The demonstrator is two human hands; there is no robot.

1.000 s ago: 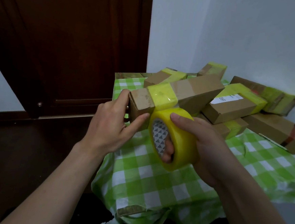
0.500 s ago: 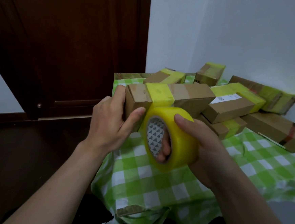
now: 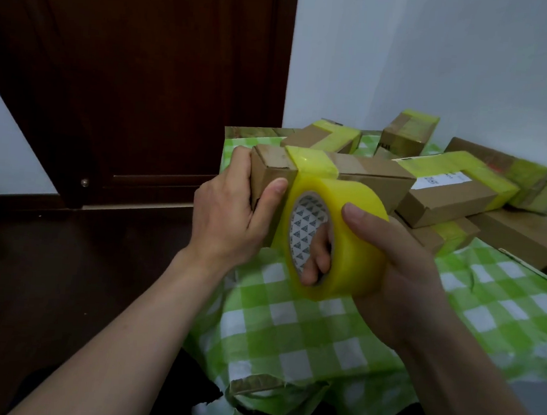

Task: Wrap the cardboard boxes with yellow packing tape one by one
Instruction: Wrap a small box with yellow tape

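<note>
The left hand grips the near end of the cardboard box, thumb pressed on its side, holding it above the worktop. Against the box's side, the right hand holds the yellow tape roll, fingers curled through the core, thumb over the outside. 1 tape band already crosses the box's top. Likely risks: the strip creasing or running askew if the roll tilts off the box, and the box twisting in that 1-handed grip as tape pulls.
</note>
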